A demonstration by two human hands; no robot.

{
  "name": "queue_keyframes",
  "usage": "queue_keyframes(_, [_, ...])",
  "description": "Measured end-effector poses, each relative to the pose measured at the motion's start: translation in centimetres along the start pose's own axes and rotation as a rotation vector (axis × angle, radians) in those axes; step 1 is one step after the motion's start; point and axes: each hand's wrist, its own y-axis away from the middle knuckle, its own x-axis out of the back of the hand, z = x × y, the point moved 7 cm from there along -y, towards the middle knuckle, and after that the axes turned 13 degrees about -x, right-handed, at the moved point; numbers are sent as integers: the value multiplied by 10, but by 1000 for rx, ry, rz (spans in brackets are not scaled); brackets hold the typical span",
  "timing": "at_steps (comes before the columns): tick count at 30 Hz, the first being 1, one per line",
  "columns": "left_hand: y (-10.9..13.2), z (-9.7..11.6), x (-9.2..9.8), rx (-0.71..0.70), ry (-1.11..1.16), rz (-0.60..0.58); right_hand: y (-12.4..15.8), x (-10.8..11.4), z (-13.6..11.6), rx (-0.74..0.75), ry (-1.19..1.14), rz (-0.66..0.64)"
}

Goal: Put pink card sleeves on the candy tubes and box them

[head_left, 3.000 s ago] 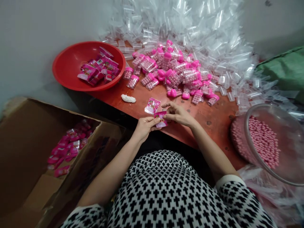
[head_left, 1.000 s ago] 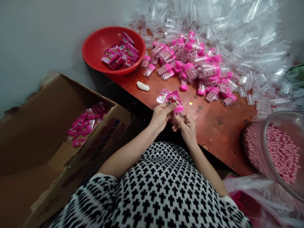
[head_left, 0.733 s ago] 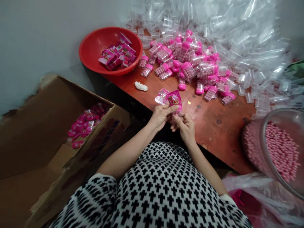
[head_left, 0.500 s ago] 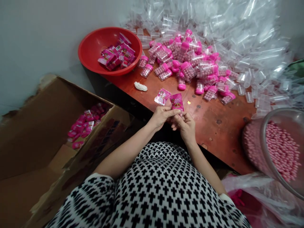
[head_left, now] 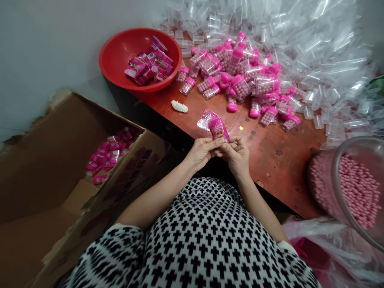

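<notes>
Between the thumbs and fingers of both hands is a printed pink label sleeve [head_left: 219, 129], held at its near end by the table's front edge. My left hand [head_left: 204, 152] pinches it from the left. My right hand [head_left: 236, 155] grips it from the right, its fingers curled. Whatever lies under the thumbs is hidden. Just beyond the hands, a second pink label [head_left: 204, 119] lies flat on the table, partly covered by the held one. Farther back is a heap of clear pink-capped bottles [head_left: 240, 87] filled with pink beads.
A red bowl [head_left: 109, 60] of pink labels stands at the back left. Clear empty tubes [head_left: 300, 40] pile up behind the bottles. At right is a tub [head_left: 335, 168] of pink beads. A cardboard box [head_left: 39, 160] with wrapped pink pieces stands left. A white wad [head_left: 179, 106] lies on the table [head_left: 264, 160].
The held sleeve has tilted and shifted left, now overlapping the label on the table. Both hands stay pinched close together. The whole view has shifted slightly.
</notes>
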Motion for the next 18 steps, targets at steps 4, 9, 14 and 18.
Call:
queue_keyframes(4, [12, 12, 5, -4, -3, 7, -3, -16, 2, -37, 36, -63])
queue_keyframes(9, [33, 92, 63, -470, 25, 301, -3, -22, 0, -53, 99, -118])
queue_keyframes(14, [28, 124, 105, -773, -430, 485, -7, -5, -2, -34, 126, -19])
queue_keyframes(18, [-22, 87, 67, -776, -1069, 148, -6, -5, 2, -47, 155, -18])
